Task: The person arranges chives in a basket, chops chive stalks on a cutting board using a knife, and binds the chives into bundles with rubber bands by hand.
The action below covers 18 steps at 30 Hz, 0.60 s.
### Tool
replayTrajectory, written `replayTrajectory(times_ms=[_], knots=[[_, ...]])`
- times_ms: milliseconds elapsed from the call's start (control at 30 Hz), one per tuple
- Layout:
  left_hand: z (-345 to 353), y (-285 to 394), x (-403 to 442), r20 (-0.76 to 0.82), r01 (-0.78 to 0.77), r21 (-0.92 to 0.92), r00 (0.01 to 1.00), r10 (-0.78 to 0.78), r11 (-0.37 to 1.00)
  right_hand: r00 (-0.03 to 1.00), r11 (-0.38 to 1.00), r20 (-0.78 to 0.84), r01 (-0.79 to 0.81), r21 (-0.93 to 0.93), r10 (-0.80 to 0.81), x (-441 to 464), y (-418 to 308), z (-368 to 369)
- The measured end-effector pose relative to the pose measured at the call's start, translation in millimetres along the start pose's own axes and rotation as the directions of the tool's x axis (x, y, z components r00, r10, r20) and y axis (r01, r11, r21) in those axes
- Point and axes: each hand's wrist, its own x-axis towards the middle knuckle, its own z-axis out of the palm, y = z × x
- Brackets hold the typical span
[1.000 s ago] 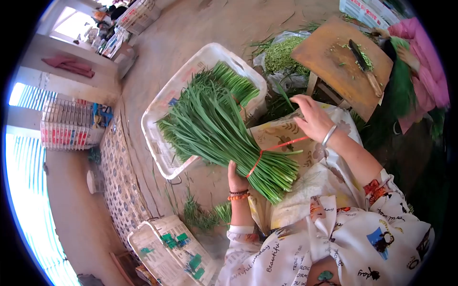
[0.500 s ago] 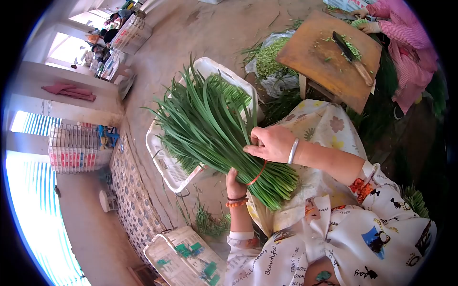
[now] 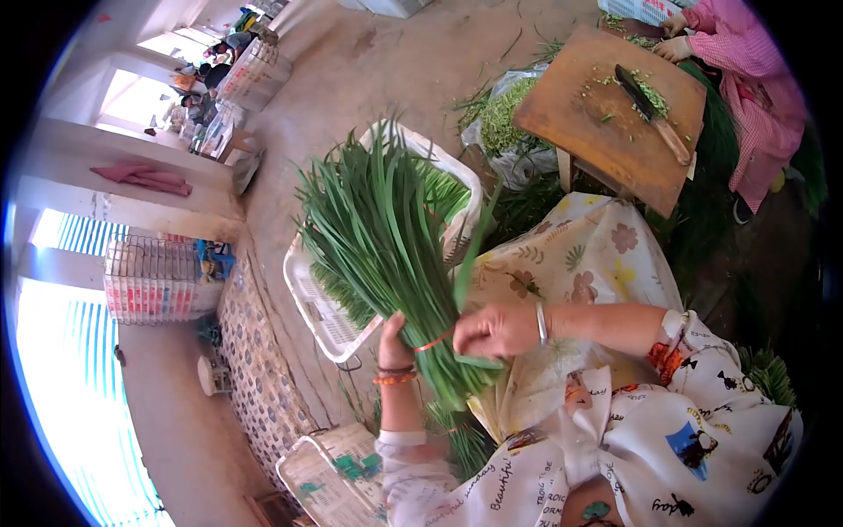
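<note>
A large bunch of garlic chives (image 3: pixel 382 228) is tilted in front of me, leaf tips up and left, a red band (image 3: pixel 435 341) around its lower stems. My left hand (image 3: pixel 395 341) is closed around the bunch's left side by the band. Just right of the band, the slightly blurred fingers of my right hand (image 3: pixel 493 332) are closed on a loose chive leaf (image 3: pixel 472 255) that stands apart from the bunch. Behind it, a white plastic crate (image 3: pixel 320 321) holds more chives. Another banded bunch (image 3: pixel 467 443) lies partly hidden below.
A wooden board table (image 3: pixel 580 132) bears a knife (image 3: pixel 645 104) and green trimmings. Beside it sits a plastic bag of chopped greens (image 3: pixel 505 119). A co-worker's pink checked sleeve (image 3: pixel 733 48) is at upper right. Flowered cloth (image 3: pixel 606 246) covers my lap; another crate (image 3: pixel 329 479) stands lower left.
The bunch has shifted left and become more upright, my left hand moving with it. My right hand has moved down from the leaves to beside the band, with a leaf separated from the bunch.
</note>
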Motion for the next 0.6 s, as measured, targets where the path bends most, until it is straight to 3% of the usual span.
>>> replayTrajectory(times_ms=[33,67,133,167,233,300,367,400,467,533,600], knots=[[-7.5,10.0,3.5,-0.010,0.058,-0.007,0.998,-0.059,0.998,0.968,0.933,0.225,-0.176,0.313,0.107,-1.9,-5.0,3.3],[-15.2,23.0,5.0,-0.013,0.104,0.079,0.995,-0.103,0.991,0.969,0.934,0.224,-0.174,0.313,0.105,-3.4,-9.6,3.5],[-24.1,40.2,6.1,-0.001,0.128,0.219,0.991,-0.131,0.967,0.840,0.827,0.518,-0.404,0.392,0.165,-6.2,-15.2,4.4],[-26.1,46.1,3.5,-0.002,0.131,0.221,0.991,-0.134,0.966,0.892,0.810,0.438,-0.336,0.481,0.110,-10.5,-10.7,-3.7],[-26.8,52.9,-3.4,0.087,0.109,0.352,0.985,-0.148,0.930,0.963,0.798,0.031,-0.239,0.554,0.267,-15.7,-12.3,-36.7],[-36.9,47.3,-8.9,0.107,0.104,0.400,0.981,-0.159,0.911,0.741,0.719,-0.288,-0.357,0.596,0.606,-8.3,1.0,-64.8],[-31.6,48.2,-13.7,0.121,0.149,0.476,0.965,-0.233,0.867,0.814,0.905,-0.400,-0.350,0.241,0.421,-7.3,-0.5,-78.8],[-29.5,48.8,-15.2,0.125,0.161,0.478,0.961,-0.248,0.864,0.805,0.901,-0.407,-0.355,0.251,0.431,-3.0,-4.3,-80.3],[-28.4,53.0,-15.6,0.166,0.104,0.610,0.953,-0.255,0.786,0.896,0.968,-0.365,-0.233,0.099,0.253,5.8,-8.9,-82.5],[-20.0,68.9,-16.9,0.144,0.149,0.633,0.941,-0.305,0.760,0.885,0.963,-0.379,-0.253,0.098,0.271,15.9,-11.7,-84.2],[-18.4,81.7,-15.6,0.086,0.215,0.705,0.920,-0.383,0.676,0.856,0.938,-0.420,-0.344,-0.032,0.300,24.6,-0.5,-85.2]])
